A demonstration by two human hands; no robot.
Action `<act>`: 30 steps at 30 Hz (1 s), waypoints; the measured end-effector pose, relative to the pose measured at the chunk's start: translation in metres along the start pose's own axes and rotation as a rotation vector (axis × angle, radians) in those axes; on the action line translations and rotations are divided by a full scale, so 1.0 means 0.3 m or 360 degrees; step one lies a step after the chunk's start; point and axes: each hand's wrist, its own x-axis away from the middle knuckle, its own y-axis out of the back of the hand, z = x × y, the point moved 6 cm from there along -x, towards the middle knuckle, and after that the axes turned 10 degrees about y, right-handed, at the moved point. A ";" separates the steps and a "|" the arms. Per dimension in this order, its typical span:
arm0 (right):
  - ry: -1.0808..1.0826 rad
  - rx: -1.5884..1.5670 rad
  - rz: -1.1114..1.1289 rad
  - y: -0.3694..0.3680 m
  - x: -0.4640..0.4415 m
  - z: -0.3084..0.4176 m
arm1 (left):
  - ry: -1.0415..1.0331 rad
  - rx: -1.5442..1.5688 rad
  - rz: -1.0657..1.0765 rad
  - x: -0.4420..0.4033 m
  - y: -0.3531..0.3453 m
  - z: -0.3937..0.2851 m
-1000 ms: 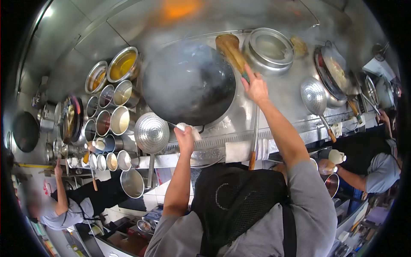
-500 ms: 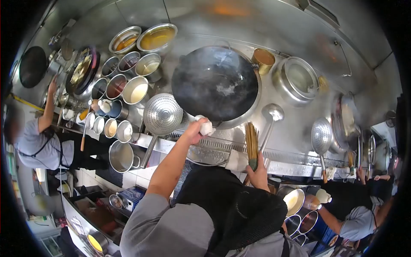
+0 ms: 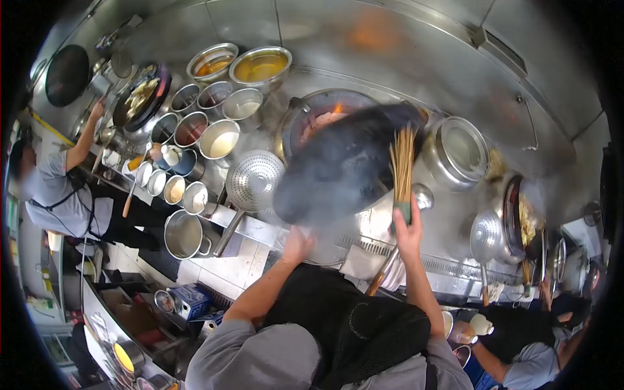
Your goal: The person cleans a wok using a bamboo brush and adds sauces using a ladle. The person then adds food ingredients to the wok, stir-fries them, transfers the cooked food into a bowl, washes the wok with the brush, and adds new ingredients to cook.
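Note:
My left hand (image 3: 299, 245) is closed at the near rim of a black wok (image 3: 338, 172), partly veiled by steam. The wok is tilted and raised off its burner (image 3: 289, 140), where an orange flame (image 3: 338, 108) shows. In my right hand (image 3: 408, 231) is a bamboo wok brush (image 3: 403, 159), gripped at its green-bound base with the bristles pointing up in front of the wok's right side. A ladle (image 3: 423, 196) lies behind my right hand, its wooden handle toward me. A folded white cloth (image 3: 361, 263) rests on the stove's front edge.
A perforated strainer (image 3: 255, 179) and several sauce pots (image 3: 219, 140) stand left of the wok. Two oil bowls (image 3: 261, 65) sit behind them. To the right are a steel pot (image 3: 461, 153) and another strainer (image 3: 486, 237). Co-workers (image 3: 62, 188) stand at both sides.
The wok has been lifted and tilted off its burner, uncovering the flame. My left hand has moved down toward me. My right hand has raised the brush toward the wok.

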 end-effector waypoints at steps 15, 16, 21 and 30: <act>0.1293 0.1817 0.0007 -0.001 -0.716 0.505 | -0.0032 0.0458 0.0086 -0.301 0.020 -0.200; 0.1283 0.1669 -0.0201 -0.079 -0.733 0.564 | 0.0121 0.0513 0.0107 -0.300 0.017 -0.199; 0.1385 0.1017 -0.0664 -0.465 -0.822 0.296 | 0.0362 0.0630 0.0144 -0.272 0.025 -0.207; -0.0734 0.0922 0.1686 -0.537 -0.492 -0.217 | 0.0399 0.0884 0.0463 -0.324 -0.070 -0.103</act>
